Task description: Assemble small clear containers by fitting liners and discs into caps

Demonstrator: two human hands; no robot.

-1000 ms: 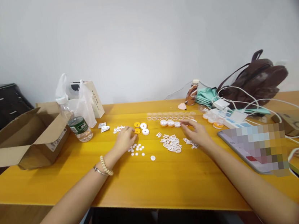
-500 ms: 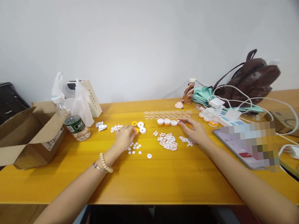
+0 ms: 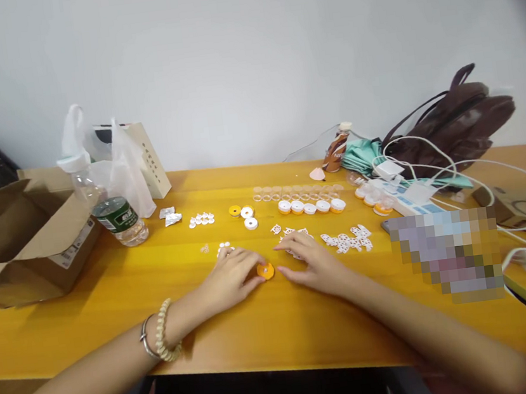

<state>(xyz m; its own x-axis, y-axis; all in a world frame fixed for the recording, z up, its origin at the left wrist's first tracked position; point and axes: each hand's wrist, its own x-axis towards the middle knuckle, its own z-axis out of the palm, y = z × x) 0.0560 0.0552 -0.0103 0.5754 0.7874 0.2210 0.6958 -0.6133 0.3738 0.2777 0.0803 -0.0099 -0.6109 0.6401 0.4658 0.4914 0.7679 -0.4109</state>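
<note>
An orange round plastic piece [image 3: 266, 272] with a pale centre is at the fingertips of my left hand [image 3: 234, 276], held at its left edge between thumb and fingers. Just to its right, my right hand [image 3: 314, 262] is open, thumb and fingers apart and turned towards the piece. White openwork pieces [image 3: 291, 235] lie partly hidden behind my right hand, and more openwork pieces [image 3: 347, 239] lie to its right. Small white discs [image 3: 225, 246] show behind my left hand, partly covered. Farther back stand white-topped orange round cases [image 3: 310, 208] in a row.
Clear round covers [image 3: 291, 191] line up behind the cases. White stemmed pieces [image 3: 202, 218] and two white rings [image 3: 250, 223] lie left of centre. At left stand a cardboard box [image 3: 63, 247] and water bottle [image 3: 119, 218]; at right, a power strip [image 3: 410, 204] with cables and a phone.
Both hands have come nearer to me and together at the table's middle. An orange piece is now at my left fingertips. My right hand has left the row of cases. The camera view has shifted.
</note>
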